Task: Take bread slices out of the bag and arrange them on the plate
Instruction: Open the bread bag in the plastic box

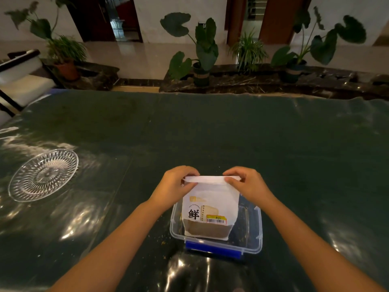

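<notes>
**We are getting the bread bag open**

Our left hand (175,185) pinches the left end of the folded top of the bread bag (210,207). Our right hand (245,184) pinches the right end. Both hands are closed on that white strip, with the fingers curled over it.

The bag stands up inside a clear box (255,228) with a blue clip, at about 6 o'clock on the worktop (210,133). The glass plate (19,180) sits well apart, at about 9 o'clock, with nothing on it.

We think this is the first step, as no bread is out yet. Next we likely need to unfold the top and pull it wide, then reach in.

We can only see brown bread through the little window at the bottom. We cannot count the slices. We cannot tell if the top is sealed or only folded.
</notes>
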A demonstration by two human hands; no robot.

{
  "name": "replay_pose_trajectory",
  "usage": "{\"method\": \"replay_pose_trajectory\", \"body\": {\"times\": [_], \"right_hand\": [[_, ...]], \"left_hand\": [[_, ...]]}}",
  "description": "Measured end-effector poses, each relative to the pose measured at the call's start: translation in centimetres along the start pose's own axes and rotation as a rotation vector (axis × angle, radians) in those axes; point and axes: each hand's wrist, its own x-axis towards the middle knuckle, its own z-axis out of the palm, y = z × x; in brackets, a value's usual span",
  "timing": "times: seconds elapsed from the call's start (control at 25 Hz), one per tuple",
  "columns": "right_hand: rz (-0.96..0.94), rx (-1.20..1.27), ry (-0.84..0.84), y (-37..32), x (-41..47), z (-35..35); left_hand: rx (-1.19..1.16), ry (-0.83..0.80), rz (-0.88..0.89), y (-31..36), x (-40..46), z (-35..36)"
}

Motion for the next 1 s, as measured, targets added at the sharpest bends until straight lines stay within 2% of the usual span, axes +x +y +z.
{"method": "replay_pose_trajectory", "body": {"times": [0.24,0.44,0.52,0.64,0.68,0.88,1.0], "right_hand": [[-0.06,0.025,-0.055,-0.9,-1.0,-0.5],[0.012,0.004,-0.051,-1.8,-0.4,-0.7],[0.052,0.024,-0.052,-1.7,-0.2,-0.5],[0.072,0.081,-0.042,-1.7,-0.1,-0.3],[0.071,0.081,-0.047,-1.7,-0.1,-0.3],[0.056,0.026,0.025,-1.9,0.4,-1.2],[0.037,-0.003,0.103,-2.1,1.3,-2.3]], "left_hand": [[-0.251,-0.003,-0.279,0.6,0.9,-0.3],[-0.315,-0.058,-0.345,0.6,0.5,-0.5],[-0.174,0.008,-0.23,0.8,-0.1,-0.3],[0.384,0.093,0.28,0.7,-1.0,0.4],[0.483,0.119,0.381,0.7,-1.1,0.7],[0.461,0.176,0.519,1.1,-2.6,0.6],[0.441,0.141,0.584,1.9,-4.4,-0.3]]}}
